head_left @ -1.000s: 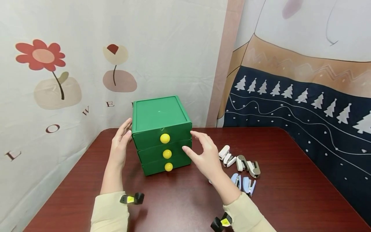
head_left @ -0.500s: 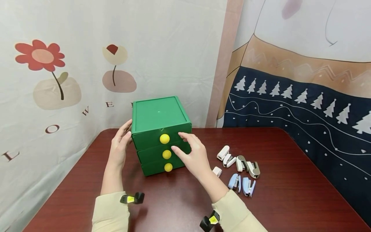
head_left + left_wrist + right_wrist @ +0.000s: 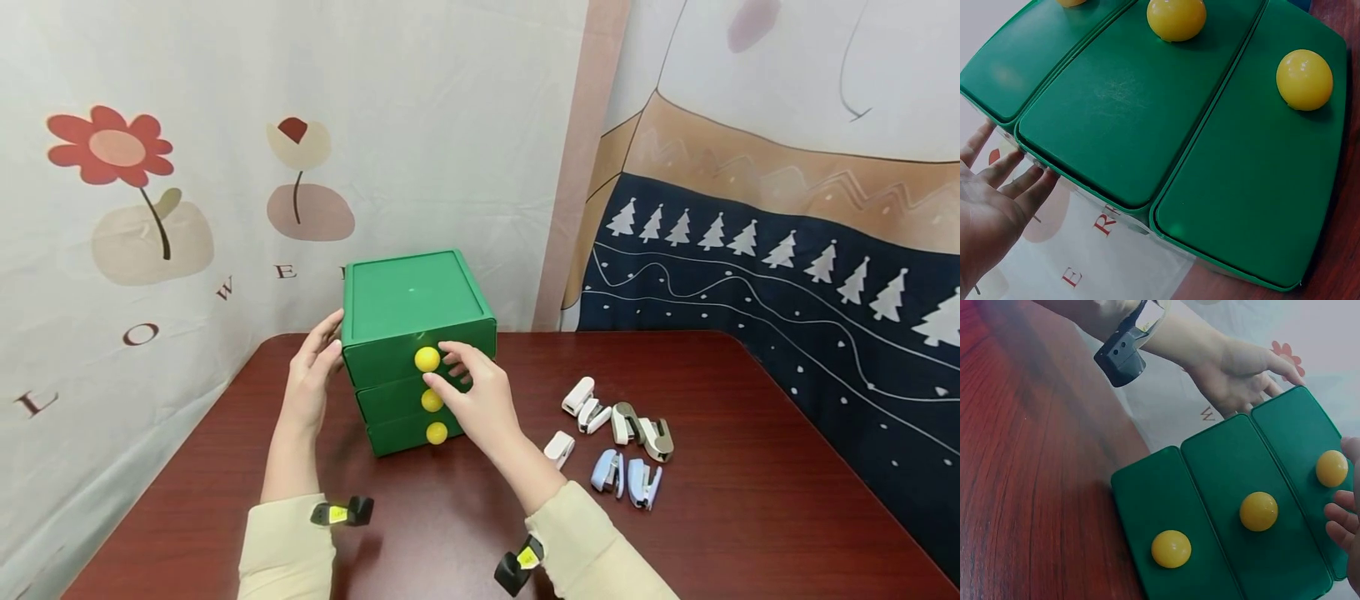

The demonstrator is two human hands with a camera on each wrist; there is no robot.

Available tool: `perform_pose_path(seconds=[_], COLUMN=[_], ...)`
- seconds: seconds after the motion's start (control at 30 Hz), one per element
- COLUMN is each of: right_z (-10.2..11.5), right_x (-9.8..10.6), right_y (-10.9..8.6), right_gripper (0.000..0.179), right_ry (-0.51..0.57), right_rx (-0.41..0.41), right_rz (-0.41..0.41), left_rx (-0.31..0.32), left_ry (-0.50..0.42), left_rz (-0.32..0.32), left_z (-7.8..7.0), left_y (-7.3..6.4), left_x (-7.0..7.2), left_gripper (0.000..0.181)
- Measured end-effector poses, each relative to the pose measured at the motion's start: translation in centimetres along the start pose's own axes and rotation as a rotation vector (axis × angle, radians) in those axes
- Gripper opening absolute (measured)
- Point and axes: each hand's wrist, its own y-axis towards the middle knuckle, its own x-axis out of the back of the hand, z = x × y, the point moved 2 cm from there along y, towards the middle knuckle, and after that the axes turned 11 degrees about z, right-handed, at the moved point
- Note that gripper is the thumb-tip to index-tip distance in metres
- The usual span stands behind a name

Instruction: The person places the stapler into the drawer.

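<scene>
A green three-drawer box [image 3: 412, 292] stands on the table, one round yellow knob on each closed drawer front. My left hand [image 3: 306, 375] rests with extended fingers along the box's left side; the left wrist view shows its fingertips [image 3: 1044, 181] right at the side edge. At the upper drawer, my right hand [image 3: 480, 396] is spread around the top knob [image 3: 427, 359], index finger beside it and thumb just below. In the right wrist view its fingers [image 3: 1341, 525] flank the top knob [image 3: 1332, 469] without closing on it.
To the right of the box lie several small staplers: white ones [image 3: 578, 396], grey-and-white ones [image 3: 656, 439] and light blue ones [image 3: 607, 472]. One white stapler [image 3: 559, 449] is close to my right forearm. Behind the dark red table [image 3: 750, 500] hangs a printed curtain [image 3: 450, 125].
My right hand has moved left across the box's front, from its right edge to the top knob. A white stapler came into view behind it. My left hand has stayed at the box's side.
</scene>
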Motion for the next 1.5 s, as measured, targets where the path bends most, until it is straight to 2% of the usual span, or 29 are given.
perform_pose_path(seconds=[0.27,0.63,0.97,1.4,1.5], right_z=[-0.4,-0.7,-0.2,0.3,1.1], right_x=[-1.1,-1.4,-0.9,-0.2,0.2], right_y=[0.4,0.6,0.1,-1.6,-2.0], right_gripper=[0.034,0.029,0.027,0.028,0.028], right_ry=[0.086,0.143,0.140,0.127,0.140], right_rx=[-0.055,-0.060,-0.012,0.033,0.038], right_rz=[-0.007,-0.034,-0.042,-0.014,-0.009], left_rx=[0.019,0.024,0.005,0.021,0.019], left_ry=[-0.011,-0.023,-0.039,-0.034,-0.038], left_rz=[-0.003,-0.003,0.007,0.007,0.008], left_z=[0.0,-0.1,-0.2,0.1,0.0], left_y=[-0.2,0.1,0.2,-0.1,-0.1], left_x=[0.0,-0.2,-0.2,-0.1,0.0], left_gripper=[0.046,0.046,0.045,0.046,0.046])
